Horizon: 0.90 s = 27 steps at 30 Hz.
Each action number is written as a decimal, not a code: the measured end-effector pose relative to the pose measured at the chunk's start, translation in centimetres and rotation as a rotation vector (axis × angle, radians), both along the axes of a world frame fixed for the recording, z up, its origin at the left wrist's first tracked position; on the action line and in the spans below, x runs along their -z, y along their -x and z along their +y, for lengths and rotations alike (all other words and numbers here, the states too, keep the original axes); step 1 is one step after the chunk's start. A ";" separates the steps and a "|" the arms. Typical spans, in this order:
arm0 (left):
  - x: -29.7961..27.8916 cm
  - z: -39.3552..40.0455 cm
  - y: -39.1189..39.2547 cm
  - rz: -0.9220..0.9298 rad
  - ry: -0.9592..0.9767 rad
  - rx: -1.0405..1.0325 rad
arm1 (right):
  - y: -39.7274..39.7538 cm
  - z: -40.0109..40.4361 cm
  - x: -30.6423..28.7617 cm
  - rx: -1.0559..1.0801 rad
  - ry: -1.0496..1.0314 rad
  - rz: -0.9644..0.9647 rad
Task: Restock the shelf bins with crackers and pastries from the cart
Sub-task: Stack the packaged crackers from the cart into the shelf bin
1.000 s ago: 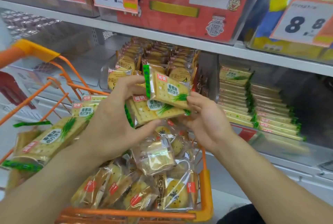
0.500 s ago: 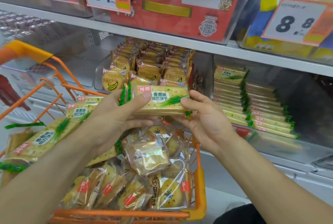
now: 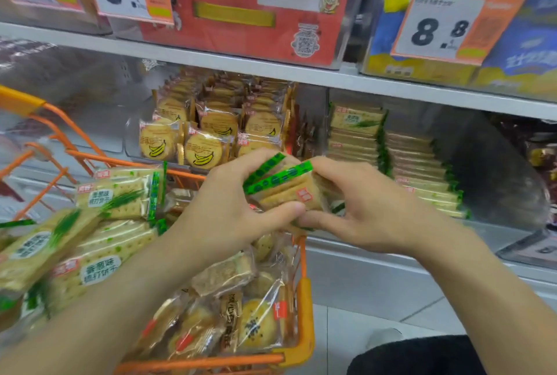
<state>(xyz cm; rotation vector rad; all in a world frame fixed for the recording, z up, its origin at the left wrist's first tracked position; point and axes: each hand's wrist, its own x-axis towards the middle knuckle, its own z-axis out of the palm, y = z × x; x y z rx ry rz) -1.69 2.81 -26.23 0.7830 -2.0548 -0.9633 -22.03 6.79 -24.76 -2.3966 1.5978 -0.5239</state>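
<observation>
The small stack of green-edged, clear-wrapped rectangular cracker packets [image 3: 281, 186] sits between both hands above the orange wire cart [image 3: 304, 311], its green sealed ends pointing up and left; its long axis runs roughly left to right, tilted. The left hand [image 3: 224, 217] curls its fingers over the top with the thumb pressed beneath; the right hand [image 3: 366, 208] clamps the opposite end, fingers bent round it. The clear plastic shelf bin of matching crackers [image 3: 497, 169] lies to the right and beyond; the right hand is nearer to it, so the transfer probably goes rightward. The bin of round banana-printed biscuits [image 3: 211, 133] stands directly behind the stack.
</observation>
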 end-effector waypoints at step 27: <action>7.8 -1.8 6.6 -0.548 0.367 0.025 | 14.0 -15.6 2.8 0.641 -0.142 0.229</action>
